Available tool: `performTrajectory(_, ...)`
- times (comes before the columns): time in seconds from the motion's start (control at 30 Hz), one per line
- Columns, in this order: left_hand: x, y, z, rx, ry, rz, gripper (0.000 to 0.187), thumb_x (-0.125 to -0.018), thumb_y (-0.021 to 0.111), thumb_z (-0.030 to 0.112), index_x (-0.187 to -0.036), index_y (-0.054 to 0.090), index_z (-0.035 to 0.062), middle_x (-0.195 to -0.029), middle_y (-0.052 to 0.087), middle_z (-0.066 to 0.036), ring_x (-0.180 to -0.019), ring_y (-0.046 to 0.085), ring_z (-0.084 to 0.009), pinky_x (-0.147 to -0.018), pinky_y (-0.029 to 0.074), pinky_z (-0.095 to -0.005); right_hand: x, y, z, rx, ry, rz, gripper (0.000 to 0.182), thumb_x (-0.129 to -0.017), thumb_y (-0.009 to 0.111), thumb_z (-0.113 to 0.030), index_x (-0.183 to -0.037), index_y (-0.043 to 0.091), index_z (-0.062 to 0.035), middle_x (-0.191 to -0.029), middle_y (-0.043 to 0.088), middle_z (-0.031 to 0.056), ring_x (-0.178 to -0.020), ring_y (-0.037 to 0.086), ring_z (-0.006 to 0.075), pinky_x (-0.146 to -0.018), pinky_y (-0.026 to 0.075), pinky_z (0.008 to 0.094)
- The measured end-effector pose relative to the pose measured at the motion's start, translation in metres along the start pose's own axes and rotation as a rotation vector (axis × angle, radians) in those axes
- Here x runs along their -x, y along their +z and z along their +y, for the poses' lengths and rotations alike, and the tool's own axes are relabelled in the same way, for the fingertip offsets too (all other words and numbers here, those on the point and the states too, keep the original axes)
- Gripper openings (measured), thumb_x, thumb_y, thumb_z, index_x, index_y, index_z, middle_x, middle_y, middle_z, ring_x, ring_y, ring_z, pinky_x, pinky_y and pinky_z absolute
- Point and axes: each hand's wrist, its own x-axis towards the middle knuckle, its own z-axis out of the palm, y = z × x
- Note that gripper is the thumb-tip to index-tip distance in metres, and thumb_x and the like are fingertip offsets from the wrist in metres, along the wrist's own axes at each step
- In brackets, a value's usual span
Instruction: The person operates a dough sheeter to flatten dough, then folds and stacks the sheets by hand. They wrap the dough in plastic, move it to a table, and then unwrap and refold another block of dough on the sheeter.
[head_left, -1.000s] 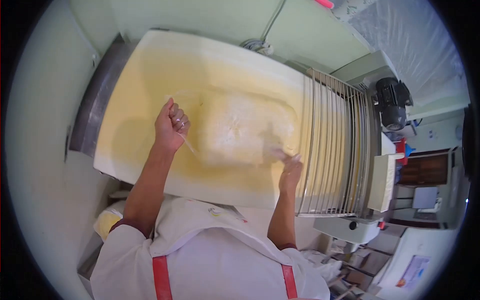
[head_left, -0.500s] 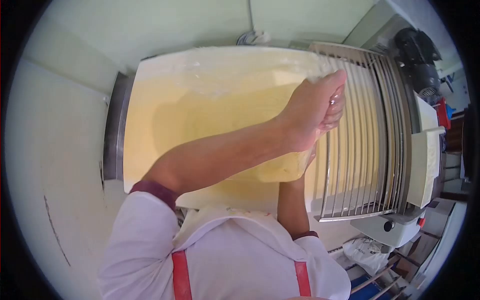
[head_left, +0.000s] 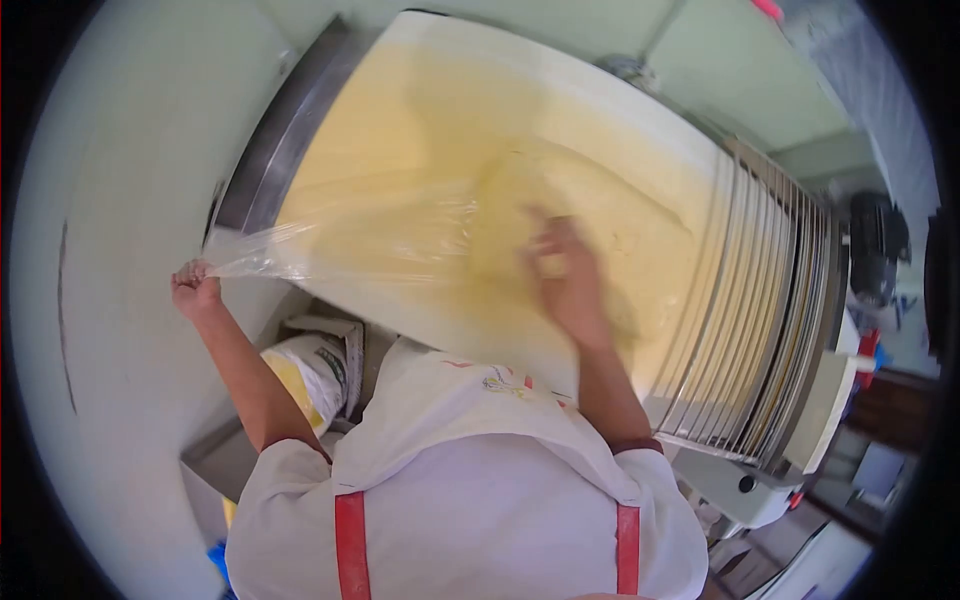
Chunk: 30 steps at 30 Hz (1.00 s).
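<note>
My left hand (head_left: 195,288), out past the near left edge of the belt, is closed on a bunched end of clear plastic film (head_left: 290,255). The film stretches tight from there to a pale yellow slab (head_left: 620,215), which looks like dough and lies flat on the white belt (head_left: 350,285). Over the near side of the slab is my right hand (head_left: 565,265), blurred by motion, its fingers loosely apart and nothing showing in them.
A barred metal guard (head_left: 735,320) spans the belt's right side, with a dark motor (head_left: 872,245) beyond it. A dark metal end piece (head_left: 285,130) borders the left. Below the near edge stands a white and yellow bag (head_left: 315,375).
My left hand has swung from the right side out to the far left, drawing the film with it. The slab, earlier held up near my hands, now lies flat. My view has turned.
</note>
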Motion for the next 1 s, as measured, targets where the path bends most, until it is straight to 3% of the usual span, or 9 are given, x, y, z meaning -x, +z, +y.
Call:
performTrajectory(0.1, 0.061, -0.022, 0.058, -0.024, -0.053, -0.287, 0.039, -0.095, 0.037, 0.022, -0.059, 0.025, 0.0184, -0.052, 0.025, 0.003, -0.046, 0.023, -0.0101, -0.043, 0.022, -0.0267, -0.013, 0.114, -0.061, 0.466, -0.067, -0.547, 0.042, -0.083, 0.064, -0.018, -0.123, 0.055, -0.01, -0.089, 0.059, 0.0153, -0.082, 0.061, 0.0317, -0.07, 0.049, 0.0418)
performTrajectory(0.2, 0.143, 0.012, 0.078, -0.169, 0.322, 0.239, 0.04, -0.096, 0.037, 0.02, -0.058, 0.025, 0.0187, -0.051, 0.024, 0.004, -0.045, 0.021, -0.0091, -0.042, 0.021, -0.0267, -0.013, 0.188, -0.037, 0.45, -0.276, -0.542, 0.021, -0.085, 0.057, -0.012, -0.106, 0.058, -0.0083, -0.089, 0.06, 0.0157, -0.08, 0.061, 0.0344, -0.065, 0.049, 0.0437)
performTrajectory(0.23, 0.135, -0.054, 0.115, -0.088, 0.067, -0.273, 0.038, -0.098, 0.041, 0.025, -0.062, 0.032, 0.0181, -0.054, 0.031, 0.004, -0.049, 0.029, -0.0099, -0.046, 0.028, -0.0269, -0.013, 0.192, -0.05, 0.315, -0.386, -0.564, 0.013, -0.086, 0.054, -0.01, -0.098, 0.056, -0.0072, -0.085, 0.06, 0.0158, -0.079, 0.061, 0.0347, -0.063, 0.048, 0.0443)
performTrajectory(0.27, 0.158, -0.025, 0.101, -0.456, 0.372, 0.292, 0.031, -0.099, 0.044, 0.032, -0.072, 0.046, 0.017, -0.059, 0.038, 0.005, -0.053, 0.032, -0.0081, -0.048, 0.03, -0.027, -0.013, 0.197, -0.068, 0.14, -0.496, -0.607, 0.006, -0.087, 0.051, -0.009, -0.091, 0.054, -0.006, -0.082, 0.059, 0.0158, -0.077, 0.06, 0.0351, -0.061, 0.047, 0.045)
performTrajectory(0.37, 0.181, -0.086, 0.093, -0.983, 0.068, -0.543, 0.073, -0.081, 0.07, 0.044, -0.136, 0.041, 0.0063, -0.114, 0.057, -0.007, -0.102, 0.054, -0.0181, -0.086, 0.044, -0.0302, 0.004, 0.246, -0.176, -0.242, -0.588, -0.767, 0.012, -0.093, 0.048, -0.014, -0.098, 0.055, -0.005, -0.087, 0.059, 0.0147, -0.08, 0.06, 0.032, -0.071, 0.048, 0.0381)
performTrajectory(0.5, 0.212, -0.055, 0.069, -1.479, 0.436, -0.289, 0.051, -0.08, 0.066, 0.022, -0.126, 0.051, 0.0066, -0.124, 0.055, -0.017, -0.115, 0.048, -0.0331, -0.101, 0.035, -0.0428, 0.03, 0.309, -0.216, -0.709, -0.11, -1.118, 0.033, -0.091, 0.053, -0.016, -0.122, 0.054, -0.0038, -0.106, 0.064, 0.0155, -0.099, 0.061, 0.0274, -0.088, 0.046, 0.0346)
performTrajectory(0.6, 0.21, -0.161, 0.102, -1.806, 0.782, -0.106, 0.037, -0.079, 0.059, 0.013, -0.116, 0.06, 0.0071, -0.125, 0.053, -0.021, -0.11, 0.05, -0.04, -0.1, 0.036, -0.0442, 0.033, 0.321, -0.222, -0.523, -0.309, -1.195, 0.041, -0.09, 0.054, -0.013, -0.129, 0.05, -0.0028, -0.116, 0.062, 0.0158, -0.111, 0.058, 0.0251, -0.097, 0.041, 0.0343)
performTrajectory(0.8, 0.19, -0.329, 0.116, -1.914, -0.083, 0.312, 0.045, -0.083, 0.063, 0.019, -0.125, 0.052, 0.006, -0.125, 0.055, -0.023, -0.119, 0.052, -0.0349, -0.099, 0.041, -0.0381, 0.044, 0.272, -0.121, -0.123, 0.03, -0.864, 0.036, -0.089, 0.053, -0.005, -0.124, 0.054, -0.0005, -0.11, 0.064, 0.0152, -0.107, 0.06, 0.0224, -0.095, 0.044, 0.0346)
performTrajectory(1.0, 0.127, -0.135, 0.002, -1.365, -0.069, -0.283, 0.037, -0.088, 0.061, 0.016, -0.12, 0.054, 0.001, -0.114, 0.063, -0.015, -0.108, 0.059, -0.0219, -0.093, 0.045, -0.0328, 0.067, 0.184, -0.095, -0.041, 0.17, -0.561, 0.034, -0.09, 0.056, -0.011, -0.122, 0.055, 0.0, -0.108, 0.065, 0.0141, -0.103, 0.062, 0.0201, -0.092, 0.045, 0.0322)
